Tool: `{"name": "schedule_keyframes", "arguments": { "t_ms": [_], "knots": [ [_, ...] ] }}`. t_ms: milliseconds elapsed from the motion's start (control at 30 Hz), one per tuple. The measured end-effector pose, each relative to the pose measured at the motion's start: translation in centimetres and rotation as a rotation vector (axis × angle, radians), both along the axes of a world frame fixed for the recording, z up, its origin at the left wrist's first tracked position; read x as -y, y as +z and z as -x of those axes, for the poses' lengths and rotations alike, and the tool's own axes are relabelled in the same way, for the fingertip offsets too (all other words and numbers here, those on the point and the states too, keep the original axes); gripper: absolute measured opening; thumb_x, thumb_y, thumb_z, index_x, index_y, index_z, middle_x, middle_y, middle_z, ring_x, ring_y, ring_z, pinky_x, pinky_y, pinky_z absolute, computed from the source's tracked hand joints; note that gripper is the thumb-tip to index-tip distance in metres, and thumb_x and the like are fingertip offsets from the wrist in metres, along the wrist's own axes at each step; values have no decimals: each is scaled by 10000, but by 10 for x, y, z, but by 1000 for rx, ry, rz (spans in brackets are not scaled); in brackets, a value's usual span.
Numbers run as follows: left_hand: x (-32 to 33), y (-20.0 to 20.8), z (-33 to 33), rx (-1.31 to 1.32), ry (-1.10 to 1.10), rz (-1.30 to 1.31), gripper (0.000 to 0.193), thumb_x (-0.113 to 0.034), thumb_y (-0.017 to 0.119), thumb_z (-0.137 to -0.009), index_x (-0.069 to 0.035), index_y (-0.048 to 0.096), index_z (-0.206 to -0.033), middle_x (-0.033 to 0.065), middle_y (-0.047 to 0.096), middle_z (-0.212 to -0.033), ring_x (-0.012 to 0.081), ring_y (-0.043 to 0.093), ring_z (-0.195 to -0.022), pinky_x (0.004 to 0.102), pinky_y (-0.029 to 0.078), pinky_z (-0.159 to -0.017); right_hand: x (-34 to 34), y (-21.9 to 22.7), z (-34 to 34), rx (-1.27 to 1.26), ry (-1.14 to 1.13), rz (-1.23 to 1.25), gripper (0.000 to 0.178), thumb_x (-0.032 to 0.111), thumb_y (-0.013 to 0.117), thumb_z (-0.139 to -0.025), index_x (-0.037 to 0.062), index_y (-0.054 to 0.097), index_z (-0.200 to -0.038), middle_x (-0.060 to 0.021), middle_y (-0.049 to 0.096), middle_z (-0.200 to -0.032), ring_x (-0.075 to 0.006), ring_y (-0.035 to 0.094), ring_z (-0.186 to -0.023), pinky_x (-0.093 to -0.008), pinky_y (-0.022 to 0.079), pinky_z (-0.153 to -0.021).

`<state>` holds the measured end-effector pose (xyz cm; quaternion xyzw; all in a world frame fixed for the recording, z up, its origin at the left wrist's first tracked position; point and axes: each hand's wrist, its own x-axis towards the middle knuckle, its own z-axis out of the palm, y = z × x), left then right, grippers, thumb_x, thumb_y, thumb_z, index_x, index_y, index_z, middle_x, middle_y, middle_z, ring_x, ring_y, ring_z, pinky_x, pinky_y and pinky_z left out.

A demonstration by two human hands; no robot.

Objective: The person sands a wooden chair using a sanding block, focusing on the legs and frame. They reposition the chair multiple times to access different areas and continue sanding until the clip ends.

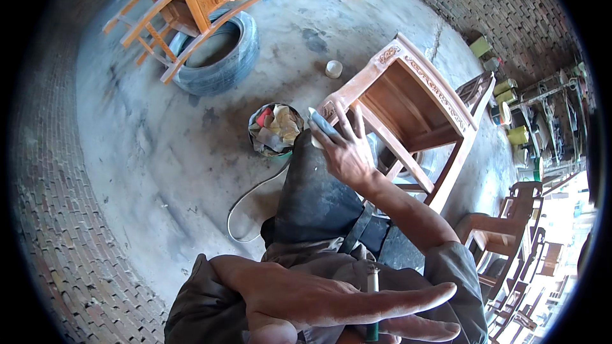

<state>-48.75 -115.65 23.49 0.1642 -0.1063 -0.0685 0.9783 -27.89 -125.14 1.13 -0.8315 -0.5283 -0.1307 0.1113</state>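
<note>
Across the bottom, my left hand has its fingers stretched out, with a lit-looking cigarette between them; its white ash end points away from me and its green end toward me. My right hand holds a folded grey piece, apparently sandpaper, between fingers and thumb. Two of its other fingertips reach the near edge of a pale, unfinished wooden chair frame. This frame lies tipped over beside my right leg, its carved apron facing up and its underside showing.
A bucket stuffed with scraps and paper stands ahead of my knee, near a pale hose. Farther off, an orange-brown chair rests on a tyre. A small white cup sits on the floor. Wooden chairs stand at right.
</note>
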Motion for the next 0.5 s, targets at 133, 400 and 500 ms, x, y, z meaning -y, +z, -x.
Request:
{"name": "schedule_keyframes", "arguments": {
  "t_ms": [133, 400, 500],
  "knots": [
    [15, -12, 0, 101, 94, 275, 912, -578, 450, -971, 293, 435, -1238, 434, 492, -1271, 510, 607, -1101, 572, 554, -889, -20, -4, -3, 42, 21, 25, 557, 171, 633, -795, 119, 582, -1348, -43, 431, -1516, -381, 248, -1461, -663, 167, -1165],
    [-8, 17, -2, -92, 130, 141, 841, -504, 445, -982, 323, 487, -1135, 432, 562, -1160, 470, 673, -957, 520, 594, -825, -4, 13, 13, -118, -34, -60, 639, 88, 696, -739, 111, 554, -1362, -67, 476, -1487, -387, 287, -1451, -643, 161, -1171],
    [8, -6, -14, 234, 230, 144, 848, -516, 424, -977, 318, 516, -1102, 419, 605, -1086, 427, 701, -872, 472, 614, -776, -6, -14, -23, 552, -78, 377, 567, 175, 567, -871, 66, 482, -1421, -96, 434, -1506, -416, 326, -1421, -674, 194, -1146]
  ]
}}
